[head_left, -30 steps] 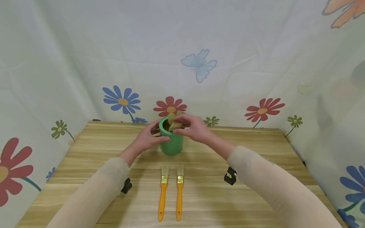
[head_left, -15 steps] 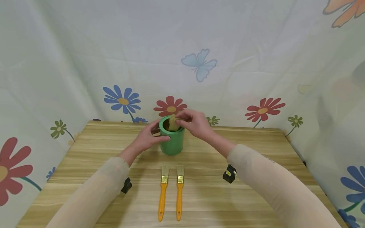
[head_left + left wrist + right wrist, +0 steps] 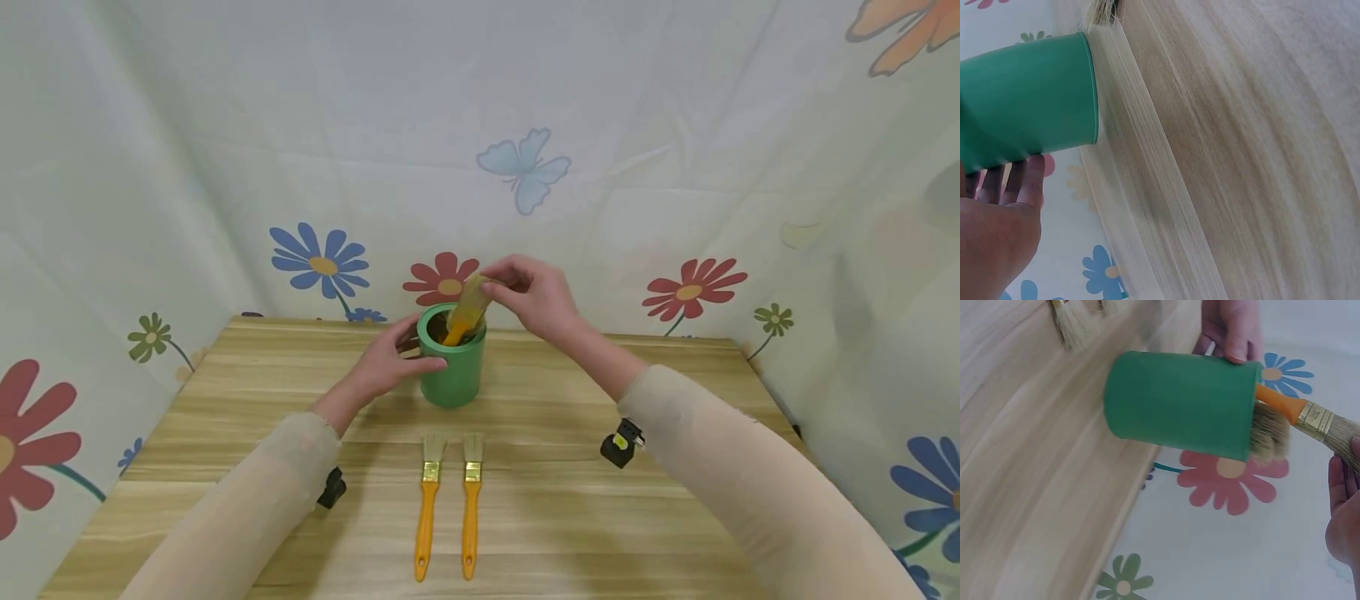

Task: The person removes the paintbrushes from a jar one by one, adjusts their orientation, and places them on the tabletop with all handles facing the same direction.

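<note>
The counter is sitting with loads of open wood right of the green cup, which is standing near its far edge. The left hand is curling round the cup. The right hand is pinching a brush by its bristles, handle pointing down into the cup, tilted. Only the right wrist view is showing another brush's bristles poking over the rim. Two spare brushes are lying parallel, bristles pointing toward the cup.
</note>
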Demonstrator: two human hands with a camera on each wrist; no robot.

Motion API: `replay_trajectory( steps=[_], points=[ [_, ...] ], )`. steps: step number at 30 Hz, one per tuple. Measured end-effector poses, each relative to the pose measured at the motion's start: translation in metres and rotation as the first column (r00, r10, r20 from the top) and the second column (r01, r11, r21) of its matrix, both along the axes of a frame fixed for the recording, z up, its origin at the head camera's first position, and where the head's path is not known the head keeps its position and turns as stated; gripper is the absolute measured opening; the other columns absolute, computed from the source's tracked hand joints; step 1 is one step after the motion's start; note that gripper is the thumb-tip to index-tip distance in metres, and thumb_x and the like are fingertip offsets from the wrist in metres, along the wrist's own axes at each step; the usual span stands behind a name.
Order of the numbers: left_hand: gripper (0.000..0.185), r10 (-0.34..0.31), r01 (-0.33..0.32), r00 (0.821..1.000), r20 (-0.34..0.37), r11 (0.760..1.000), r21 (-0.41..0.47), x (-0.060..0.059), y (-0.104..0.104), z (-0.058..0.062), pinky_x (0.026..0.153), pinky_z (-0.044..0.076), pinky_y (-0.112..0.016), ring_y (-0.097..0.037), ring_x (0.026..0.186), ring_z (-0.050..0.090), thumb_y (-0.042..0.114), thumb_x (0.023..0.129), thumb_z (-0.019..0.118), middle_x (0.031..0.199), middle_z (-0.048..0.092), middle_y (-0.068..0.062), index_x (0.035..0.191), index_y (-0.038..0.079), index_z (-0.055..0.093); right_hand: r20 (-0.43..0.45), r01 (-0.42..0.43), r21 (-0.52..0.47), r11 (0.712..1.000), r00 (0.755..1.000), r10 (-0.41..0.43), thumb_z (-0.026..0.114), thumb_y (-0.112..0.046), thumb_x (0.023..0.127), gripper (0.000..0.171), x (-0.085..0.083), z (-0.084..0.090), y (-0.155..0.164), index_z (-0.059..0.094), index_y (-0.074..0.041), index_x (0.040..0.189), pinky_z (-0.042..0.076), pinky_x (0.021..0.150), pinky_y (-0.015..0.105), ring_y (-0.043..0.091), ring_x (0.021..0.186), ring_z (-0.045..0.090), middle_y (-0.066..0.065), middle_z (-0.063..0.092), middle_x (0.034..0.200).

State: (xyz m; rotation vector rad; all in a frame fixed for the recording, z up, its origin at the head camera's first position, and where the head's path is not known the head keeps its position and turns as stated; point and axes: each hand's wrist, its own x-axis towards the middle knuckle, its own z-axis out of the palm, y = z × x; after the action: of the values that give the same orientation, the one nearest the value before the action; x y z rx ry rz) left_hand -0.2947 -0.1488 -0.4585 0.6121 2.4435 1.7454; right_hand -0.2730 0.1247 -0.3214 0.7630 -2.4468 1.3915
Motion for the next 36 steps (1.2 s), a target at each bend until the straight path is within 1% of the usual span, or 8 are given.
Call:
replay_trajectory(
  steps=[9, 14, 21, 24, 27, 31, 33, 36],
  points=[
    [0.088, -0.004, 0.004, 1.0, -0.007, 1.0, 0.005, 0.0, 0.0, -0.001, 0.124, 0.037, -0.062, -0.04, 0.149, 0.047, 0.029, 0.092, 0.089, 0.165, 0.047, -0.008, 0.165, 0.022, 0.042, 0.014, 0.049, -0.061, 0.997, 0.999, -0.048, 0.078, -0.015, 0.101, 0.021, 0.006, 0.026, 0.015, 0.077, -0.005, 0.119, 0.057, 0.074, 0.022, 0.023, 0.088, 0.07, 0.011, 0.078, 0.106],
    [0.087, -0.001, 0.001, 1.0, -0.009, 1.0, 0.006, 0.0, 0.0, 0.0, 0.124, 0.037, -0.062, -0.041, 0.148, 0.048, 0.027, 0.091, 0.089, 0.164, 0.047, -0.009, 0.165, 0.02, 0.043, 0.006, 0.067, -0.102, 0.993, 0.998, -0.067, 0.077, -0.014, 0.101, 0.022, 0.007, 0.04, 0.026, 0.076, -0.003, 0.12, 0.058, 0.077, 0.021, 0.025, 0.091, 0.071, 0.01, 0.078, 0.108],
    [0.088, -0.001, 0.001, 1.0, -0.002, 1.0, 0.011, 0.001, 0.0, 0.0, 0.124, 0.038, -0.06, -0.04, 0.148, 0.048, 0.028, 0.091, 0.09, 0.164, 0.048, -0.009, 0.164, 0.02, 0.043, 0.027, 0.074, -0.216, 0.974, 0.997, -0.07, 0.078, -0.011, 0.1, 0.02, 0.012, 0.058, 0.044, 0.077, -0.001, 0.117, 0.063, 0.086, 0.023, 0.017, 0.09, 0.073, 0.003, 0.078, 0.102],
    [0.088, 0.001, -0.001, 1.0, 0.003, 1.0, 0.004, 0.001, 0.0, 0.001, 0.123, 0.039, -0.06, -0.041, 0.148, 0.048, 0.028, 0.091, 0.09, 0.164, 0.048, -0.009, 0.165, 0.021, 0.042, 0.045, 0.06, -0.255, 0.965, 0.998, -0.051, 0.078, -0.009, 0.099, 0.019, 0.014, 0.061, 0.05, 0.076, 0.0, 0.116, 0.064, 0.088, 0.026, 0.018, 0.09, 0.074, 0.003, 0.078, 0.101],
    [0.089, -0.001, 0.001, 1.0, 0.006, 1.0, 0.006, 0.002, 0.0, 0.001, 0.123, 0.038, -0.061, -0.042, 0.149, 0.047, 0.027, 0.091, 0.089, 0.164, 0.047, -0.011, 0.166, 0.019, 0.041, 0.078, 0.059, -0.261, 0.964, 0.996, -0.04, 0.079, -0.009, 0.099, 0.02, 0.016, 0.06, 0.054, 0.076, 0.001, 0.116, 0.064, 0.089, 0.026, 0.019, 0.09, 0.074, 0.004, 0.078, 0.101],
    [0.089, 0.001, -0.001, 1.0, 0.014, 1.0, 0.009, 0.003, 0.0, 0.001, 0.124, 0.037, -0.062, -0.043, 0.149, 0.046, 0.026, 0.092, 0.089, 0.165, 0.046, -0.012, 0.166, 0.019, 0.04, 0.131, 0.088, -0.207, 0.974, 0.989, -0.061, 0.079, -0.015, 0.1, 0.023, 0.019, 0.055, 0.06, 0.076, -0.002, 0.119, 0.062, 0.093, 0.026, 0.022, 0.093, 0.075, 0.004, 0.079, 0.103],
    [0.089, 0.001, -0.001, 1.0, 0.015, 1.0, 0.007, 0.002, 0.0, 0.002, 0.124, 0.037, -0.062, -0.042, 0.149, 0.046, 0.026, 0.092, 0.089, 0.165, 0.046, -0.011, 0.166, 0.019, 0.04, 0.156, 0.1, -0.175, 0.98, 0.985, -0.073, 0.079, -0.018, 0.1, 0.025, 0.02, 0.051, 0.062, 0.076, -0.004, 0.12, 0.061, 0.095, 0.026, 0.028, 0.097, 0.074, 0.003, 0.079, 0.104],
    [0.089, 0.001, -0.001, 1.0, 0.009, 1.0, 0.002, 0.002, 0.001, 0.001, 0.123, 0.038, -0.061, -0.042, 0.149, 0.047, 0.027, 0.091, 0.089, 0.165, 0.047, -0.011, 0.166, 0.02, 0.04, 0.192, 0.095, -0.148, 0.984, 0.979, -0.066, 0.079, -0.02, 0.101, 0.028, 0.02, 0.046, 0.064, 0.076, -0.003, 0.122, 0.06, 0.096, 0.027, 0.03, 0.1, 0.074, 0.003, 0.079, 0.105]
  ],
)
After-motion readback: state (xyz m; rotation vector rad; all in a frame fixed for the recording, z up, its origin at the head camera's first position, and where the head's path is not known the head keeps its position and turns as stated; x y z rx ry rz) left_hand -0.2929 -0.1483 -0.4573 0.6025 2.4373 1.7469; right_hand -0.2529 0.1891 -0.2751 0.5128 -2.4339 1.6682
